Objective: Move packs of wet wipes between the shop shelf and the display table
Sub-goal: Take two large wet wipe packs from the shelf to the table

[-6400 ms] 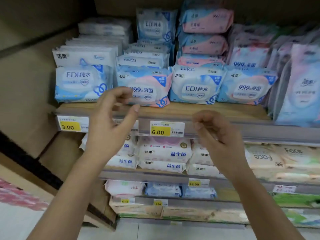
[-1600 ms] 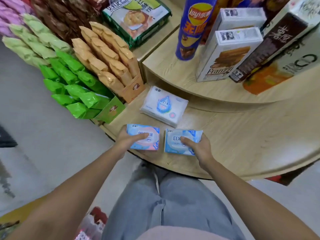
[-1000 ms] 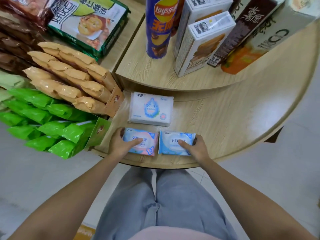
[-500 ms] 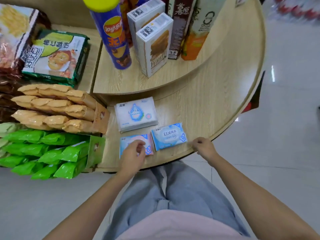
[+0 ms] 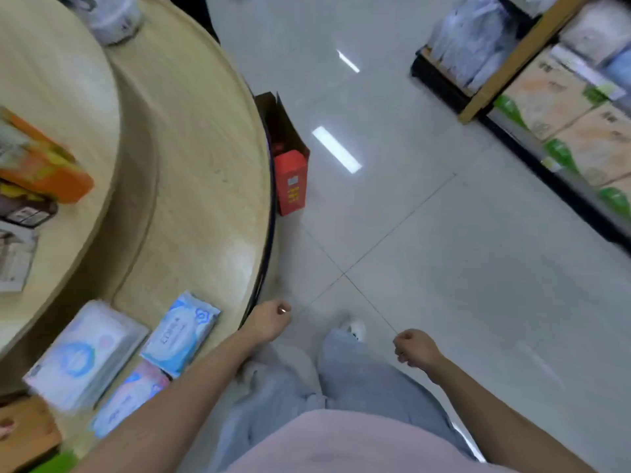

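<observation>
Three packs lie on the lower tier of the round wooden display table at the lower left: a blue EDI wipes pack, a pink-and-blue wipes pack partly hidden by my left forearm, and a larger white lotion pack. My left hand hangs past the table's edge with its fingers loosely curled and holds nothing. My right hand hangs over the floor, also loosely curled and empty. The shop shelf runs along the upper right.
An orange box and other cartons stand on the table's raised tier at the left. A red box and a dark bag sit on the floor beside the table. Grey tiled floor lies between table and shelf. My legs show below.
Both hands have let go of the two wipes packs, which stay on the table. The view has swung right, away from the table and toward the shelf, and my arms now hang over the floor.
</observation>
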The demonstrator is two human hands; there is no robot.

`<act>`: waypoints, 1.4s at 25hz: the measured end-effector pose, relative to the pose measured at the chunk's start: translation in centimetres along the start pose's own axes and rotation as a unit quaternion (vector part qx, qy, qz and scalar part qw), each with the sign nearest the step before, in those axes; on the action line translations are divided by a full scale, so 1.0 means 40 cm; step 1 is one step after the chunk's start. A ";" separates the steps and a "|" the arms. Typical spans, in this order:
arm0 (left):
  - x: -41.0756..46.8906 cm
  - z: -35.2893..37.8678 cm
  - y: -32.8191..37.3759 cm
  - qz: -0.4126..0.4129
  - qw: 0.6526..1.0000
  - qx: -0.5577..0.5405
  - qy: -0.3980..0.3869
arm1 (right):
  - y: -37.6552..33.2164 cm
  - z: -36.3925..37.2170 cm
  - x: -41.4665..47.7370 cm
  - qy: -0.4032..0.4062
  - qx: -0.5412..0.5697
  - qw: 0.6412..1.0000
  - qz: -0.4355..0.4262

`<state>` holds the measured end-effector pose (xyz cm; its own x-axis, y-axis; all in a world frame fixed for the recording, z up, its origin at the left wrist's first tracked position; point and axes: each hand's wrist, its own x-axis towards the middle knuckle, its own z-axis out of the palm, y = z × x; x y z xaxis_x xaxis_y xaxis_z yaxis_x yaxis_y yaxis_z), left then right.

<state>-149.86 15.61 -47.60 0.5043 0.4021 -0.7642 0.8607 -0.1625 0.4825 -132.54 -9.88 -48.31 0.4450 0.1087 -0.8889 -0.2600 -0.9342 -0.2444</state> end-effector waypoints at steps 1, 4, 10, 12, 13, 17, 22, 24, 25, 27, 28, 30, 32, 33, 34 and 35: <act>0.044 0.015 0.061 -0.005 1.000 0.013 -0.010 | 0.040 -0.049 0.014 0.001 0.020 0.999 0.026; 0.156 0.054 0.220 -0.016 0.999 0.006 -0.041 | 0.109 -0.177 0.065 -0.007 0.048 0.997 0.060; 0.307 0.112 0.497 -0.029 0.998 -0.012 -0.049 | 0.028 -0.486 0.181 0.038 0.124 0.992 -0.010; 0.372 0.120 0.562 -0.058 0.994 -0.019 -0.088 | -0.017 -0.595 0.228 0.067 0.162 0.984 -0.039; 0.411 0.119 0.588 -0.070 0.992 -0.018 -0.099 | -0.038 -0.644 0.248 0.080 0.176 0.980 -0.047; 0.578 0.116 0.769 -0.078 0.989 0.050 -0.117 | -0.067 -0.831 0.342 0.105 0.198 0.974 -0.031; 0.745 0.136 1.207 0.002 0.967 0.181 -0.177 | -0.027 -1.043 0.411 0.137 0.216 0.964 0.067; 0.814 0.169 1.408 0.050 0.961 0.207 -0.179 | -0.012 -1.114 0.431 0.158 0.253 0.950 0.097; 0.845 0.192 1.500 0.070 0.958 0.217 -0.176 | -0.006 -1.144 0.440 0.159 0.273 0.942 0.112; 0.915 0.246 1.675 0.099 0.955 0.215 -0.179 | 0.009 -1.204 0.471 0.147 0.298 0.933 0.141; 0.947 0.272 1.750 0.109 0.955 0.207 -0.180 | 0.014 -1.234 0.491 0.139 0.301 0.932 0.148; 1.002 0.323 1.887 0.123 0.955 0.197 -0.186 | 0.019 -1.315 0.541 0.129 0.311 0.929 0.153; 1.052 0.371 1.996 0.116 0.956 0.190 -0.189 | 0.024 -1.425 0.608 0.121 0.309 0.931 0.149; 1.071 0.389 2.040 0.108 0.957 0.192 -0.187 | 0.020 -1.488 0.636 0.119 0.303 0.934 0.145; 1.084 0.402 2.080 0.100 0.957 0.204 -0.181 | 0.011 -1.558 0.661 0.119 0.295 0.938 0.139; 1.095 0.412 2.110 0.094 0.955 0.219 -0.176 | -0.003 -1.629 0.681 0.120 0.286 0.941 0.132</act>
<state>-53.98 4.64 -47.41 0.5788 0.0129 -0.8154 0.6605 -0.5938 0.4595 -64.54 -28.94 -47.25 0.4632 -0.2449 -0.8518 -0.7771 -0.5744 -0.2574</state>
